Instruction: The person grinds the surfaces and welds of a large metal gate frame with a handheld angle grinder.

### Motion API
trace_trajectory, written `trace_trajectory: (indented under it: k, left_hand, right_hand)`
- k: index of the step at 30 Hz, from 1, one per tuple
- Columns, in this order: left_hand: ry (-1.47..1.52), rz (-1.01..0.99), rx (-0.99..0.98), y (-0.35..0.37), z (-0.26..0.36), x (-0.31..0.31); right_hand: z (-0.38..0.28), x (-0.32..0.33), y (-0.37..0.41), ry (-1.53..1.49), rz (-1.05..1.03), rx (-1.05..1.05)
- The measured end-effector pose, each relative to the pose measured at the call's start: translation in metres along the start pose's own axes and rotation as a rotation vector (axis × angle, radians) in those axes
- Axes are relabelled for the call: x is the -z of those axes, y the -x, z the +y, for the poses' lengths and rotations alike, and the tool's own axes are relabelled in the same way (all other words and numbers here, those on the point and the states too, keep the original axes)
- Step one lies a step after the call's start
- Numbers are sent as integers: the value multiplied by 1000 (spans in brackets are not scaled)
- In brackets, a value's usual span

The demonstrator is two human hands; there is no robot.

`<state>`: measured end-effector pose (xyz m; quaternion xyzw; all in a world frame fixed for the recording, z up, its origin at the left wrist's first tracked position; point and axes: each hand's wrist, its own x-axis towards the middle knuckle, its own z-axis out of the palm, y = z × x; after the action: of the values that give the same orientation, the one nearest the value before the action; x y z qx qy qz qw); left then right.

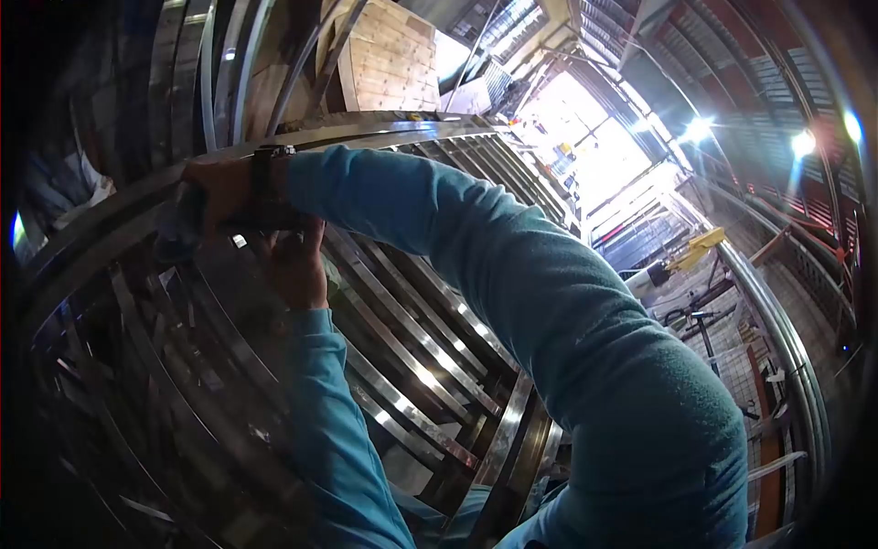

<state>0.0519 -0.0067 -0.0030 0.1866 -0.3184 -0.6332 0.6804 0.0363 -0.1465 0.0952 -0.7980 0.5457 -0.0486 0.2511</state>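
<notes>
A frame of polished metal bars stretches out under my arms. My right hand, with a dark watch at the wrist, is at the upper left, close to a long metal rail. Its fingers are closed round a dark, bulky tool with a bluish, blurred end; its exact kind does not show. Below and to the right, my left hand is raised with bent fingers against the tool's underside. My right forearm and the dim light hide part of both grips.
Wooden boards lean beyond the frame at the top. On the right are long metal tubes, a yellow object and a mesh-like floor. Bright lamps shine along the corrugated wall, and a bright opening lies farther off.
</notes>
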Motion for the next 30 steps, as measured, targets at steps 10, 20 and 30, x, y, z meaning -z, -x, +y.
trace_trajectory:
  k: [10, 20, 30]
  left_hand:
    - [-882, -200, -303, 5, -22, 11]
    - [6, 108, 71, 15, 7, -16]
    - [-3, -238, 75, 54, 2, -47]
  right_hand:
    - [22, -5, 1, 0, 84, 106]
    - [0, 10, 22, -183, -97, -55]
    - [-4, 37, 95, -71, -73, -175]
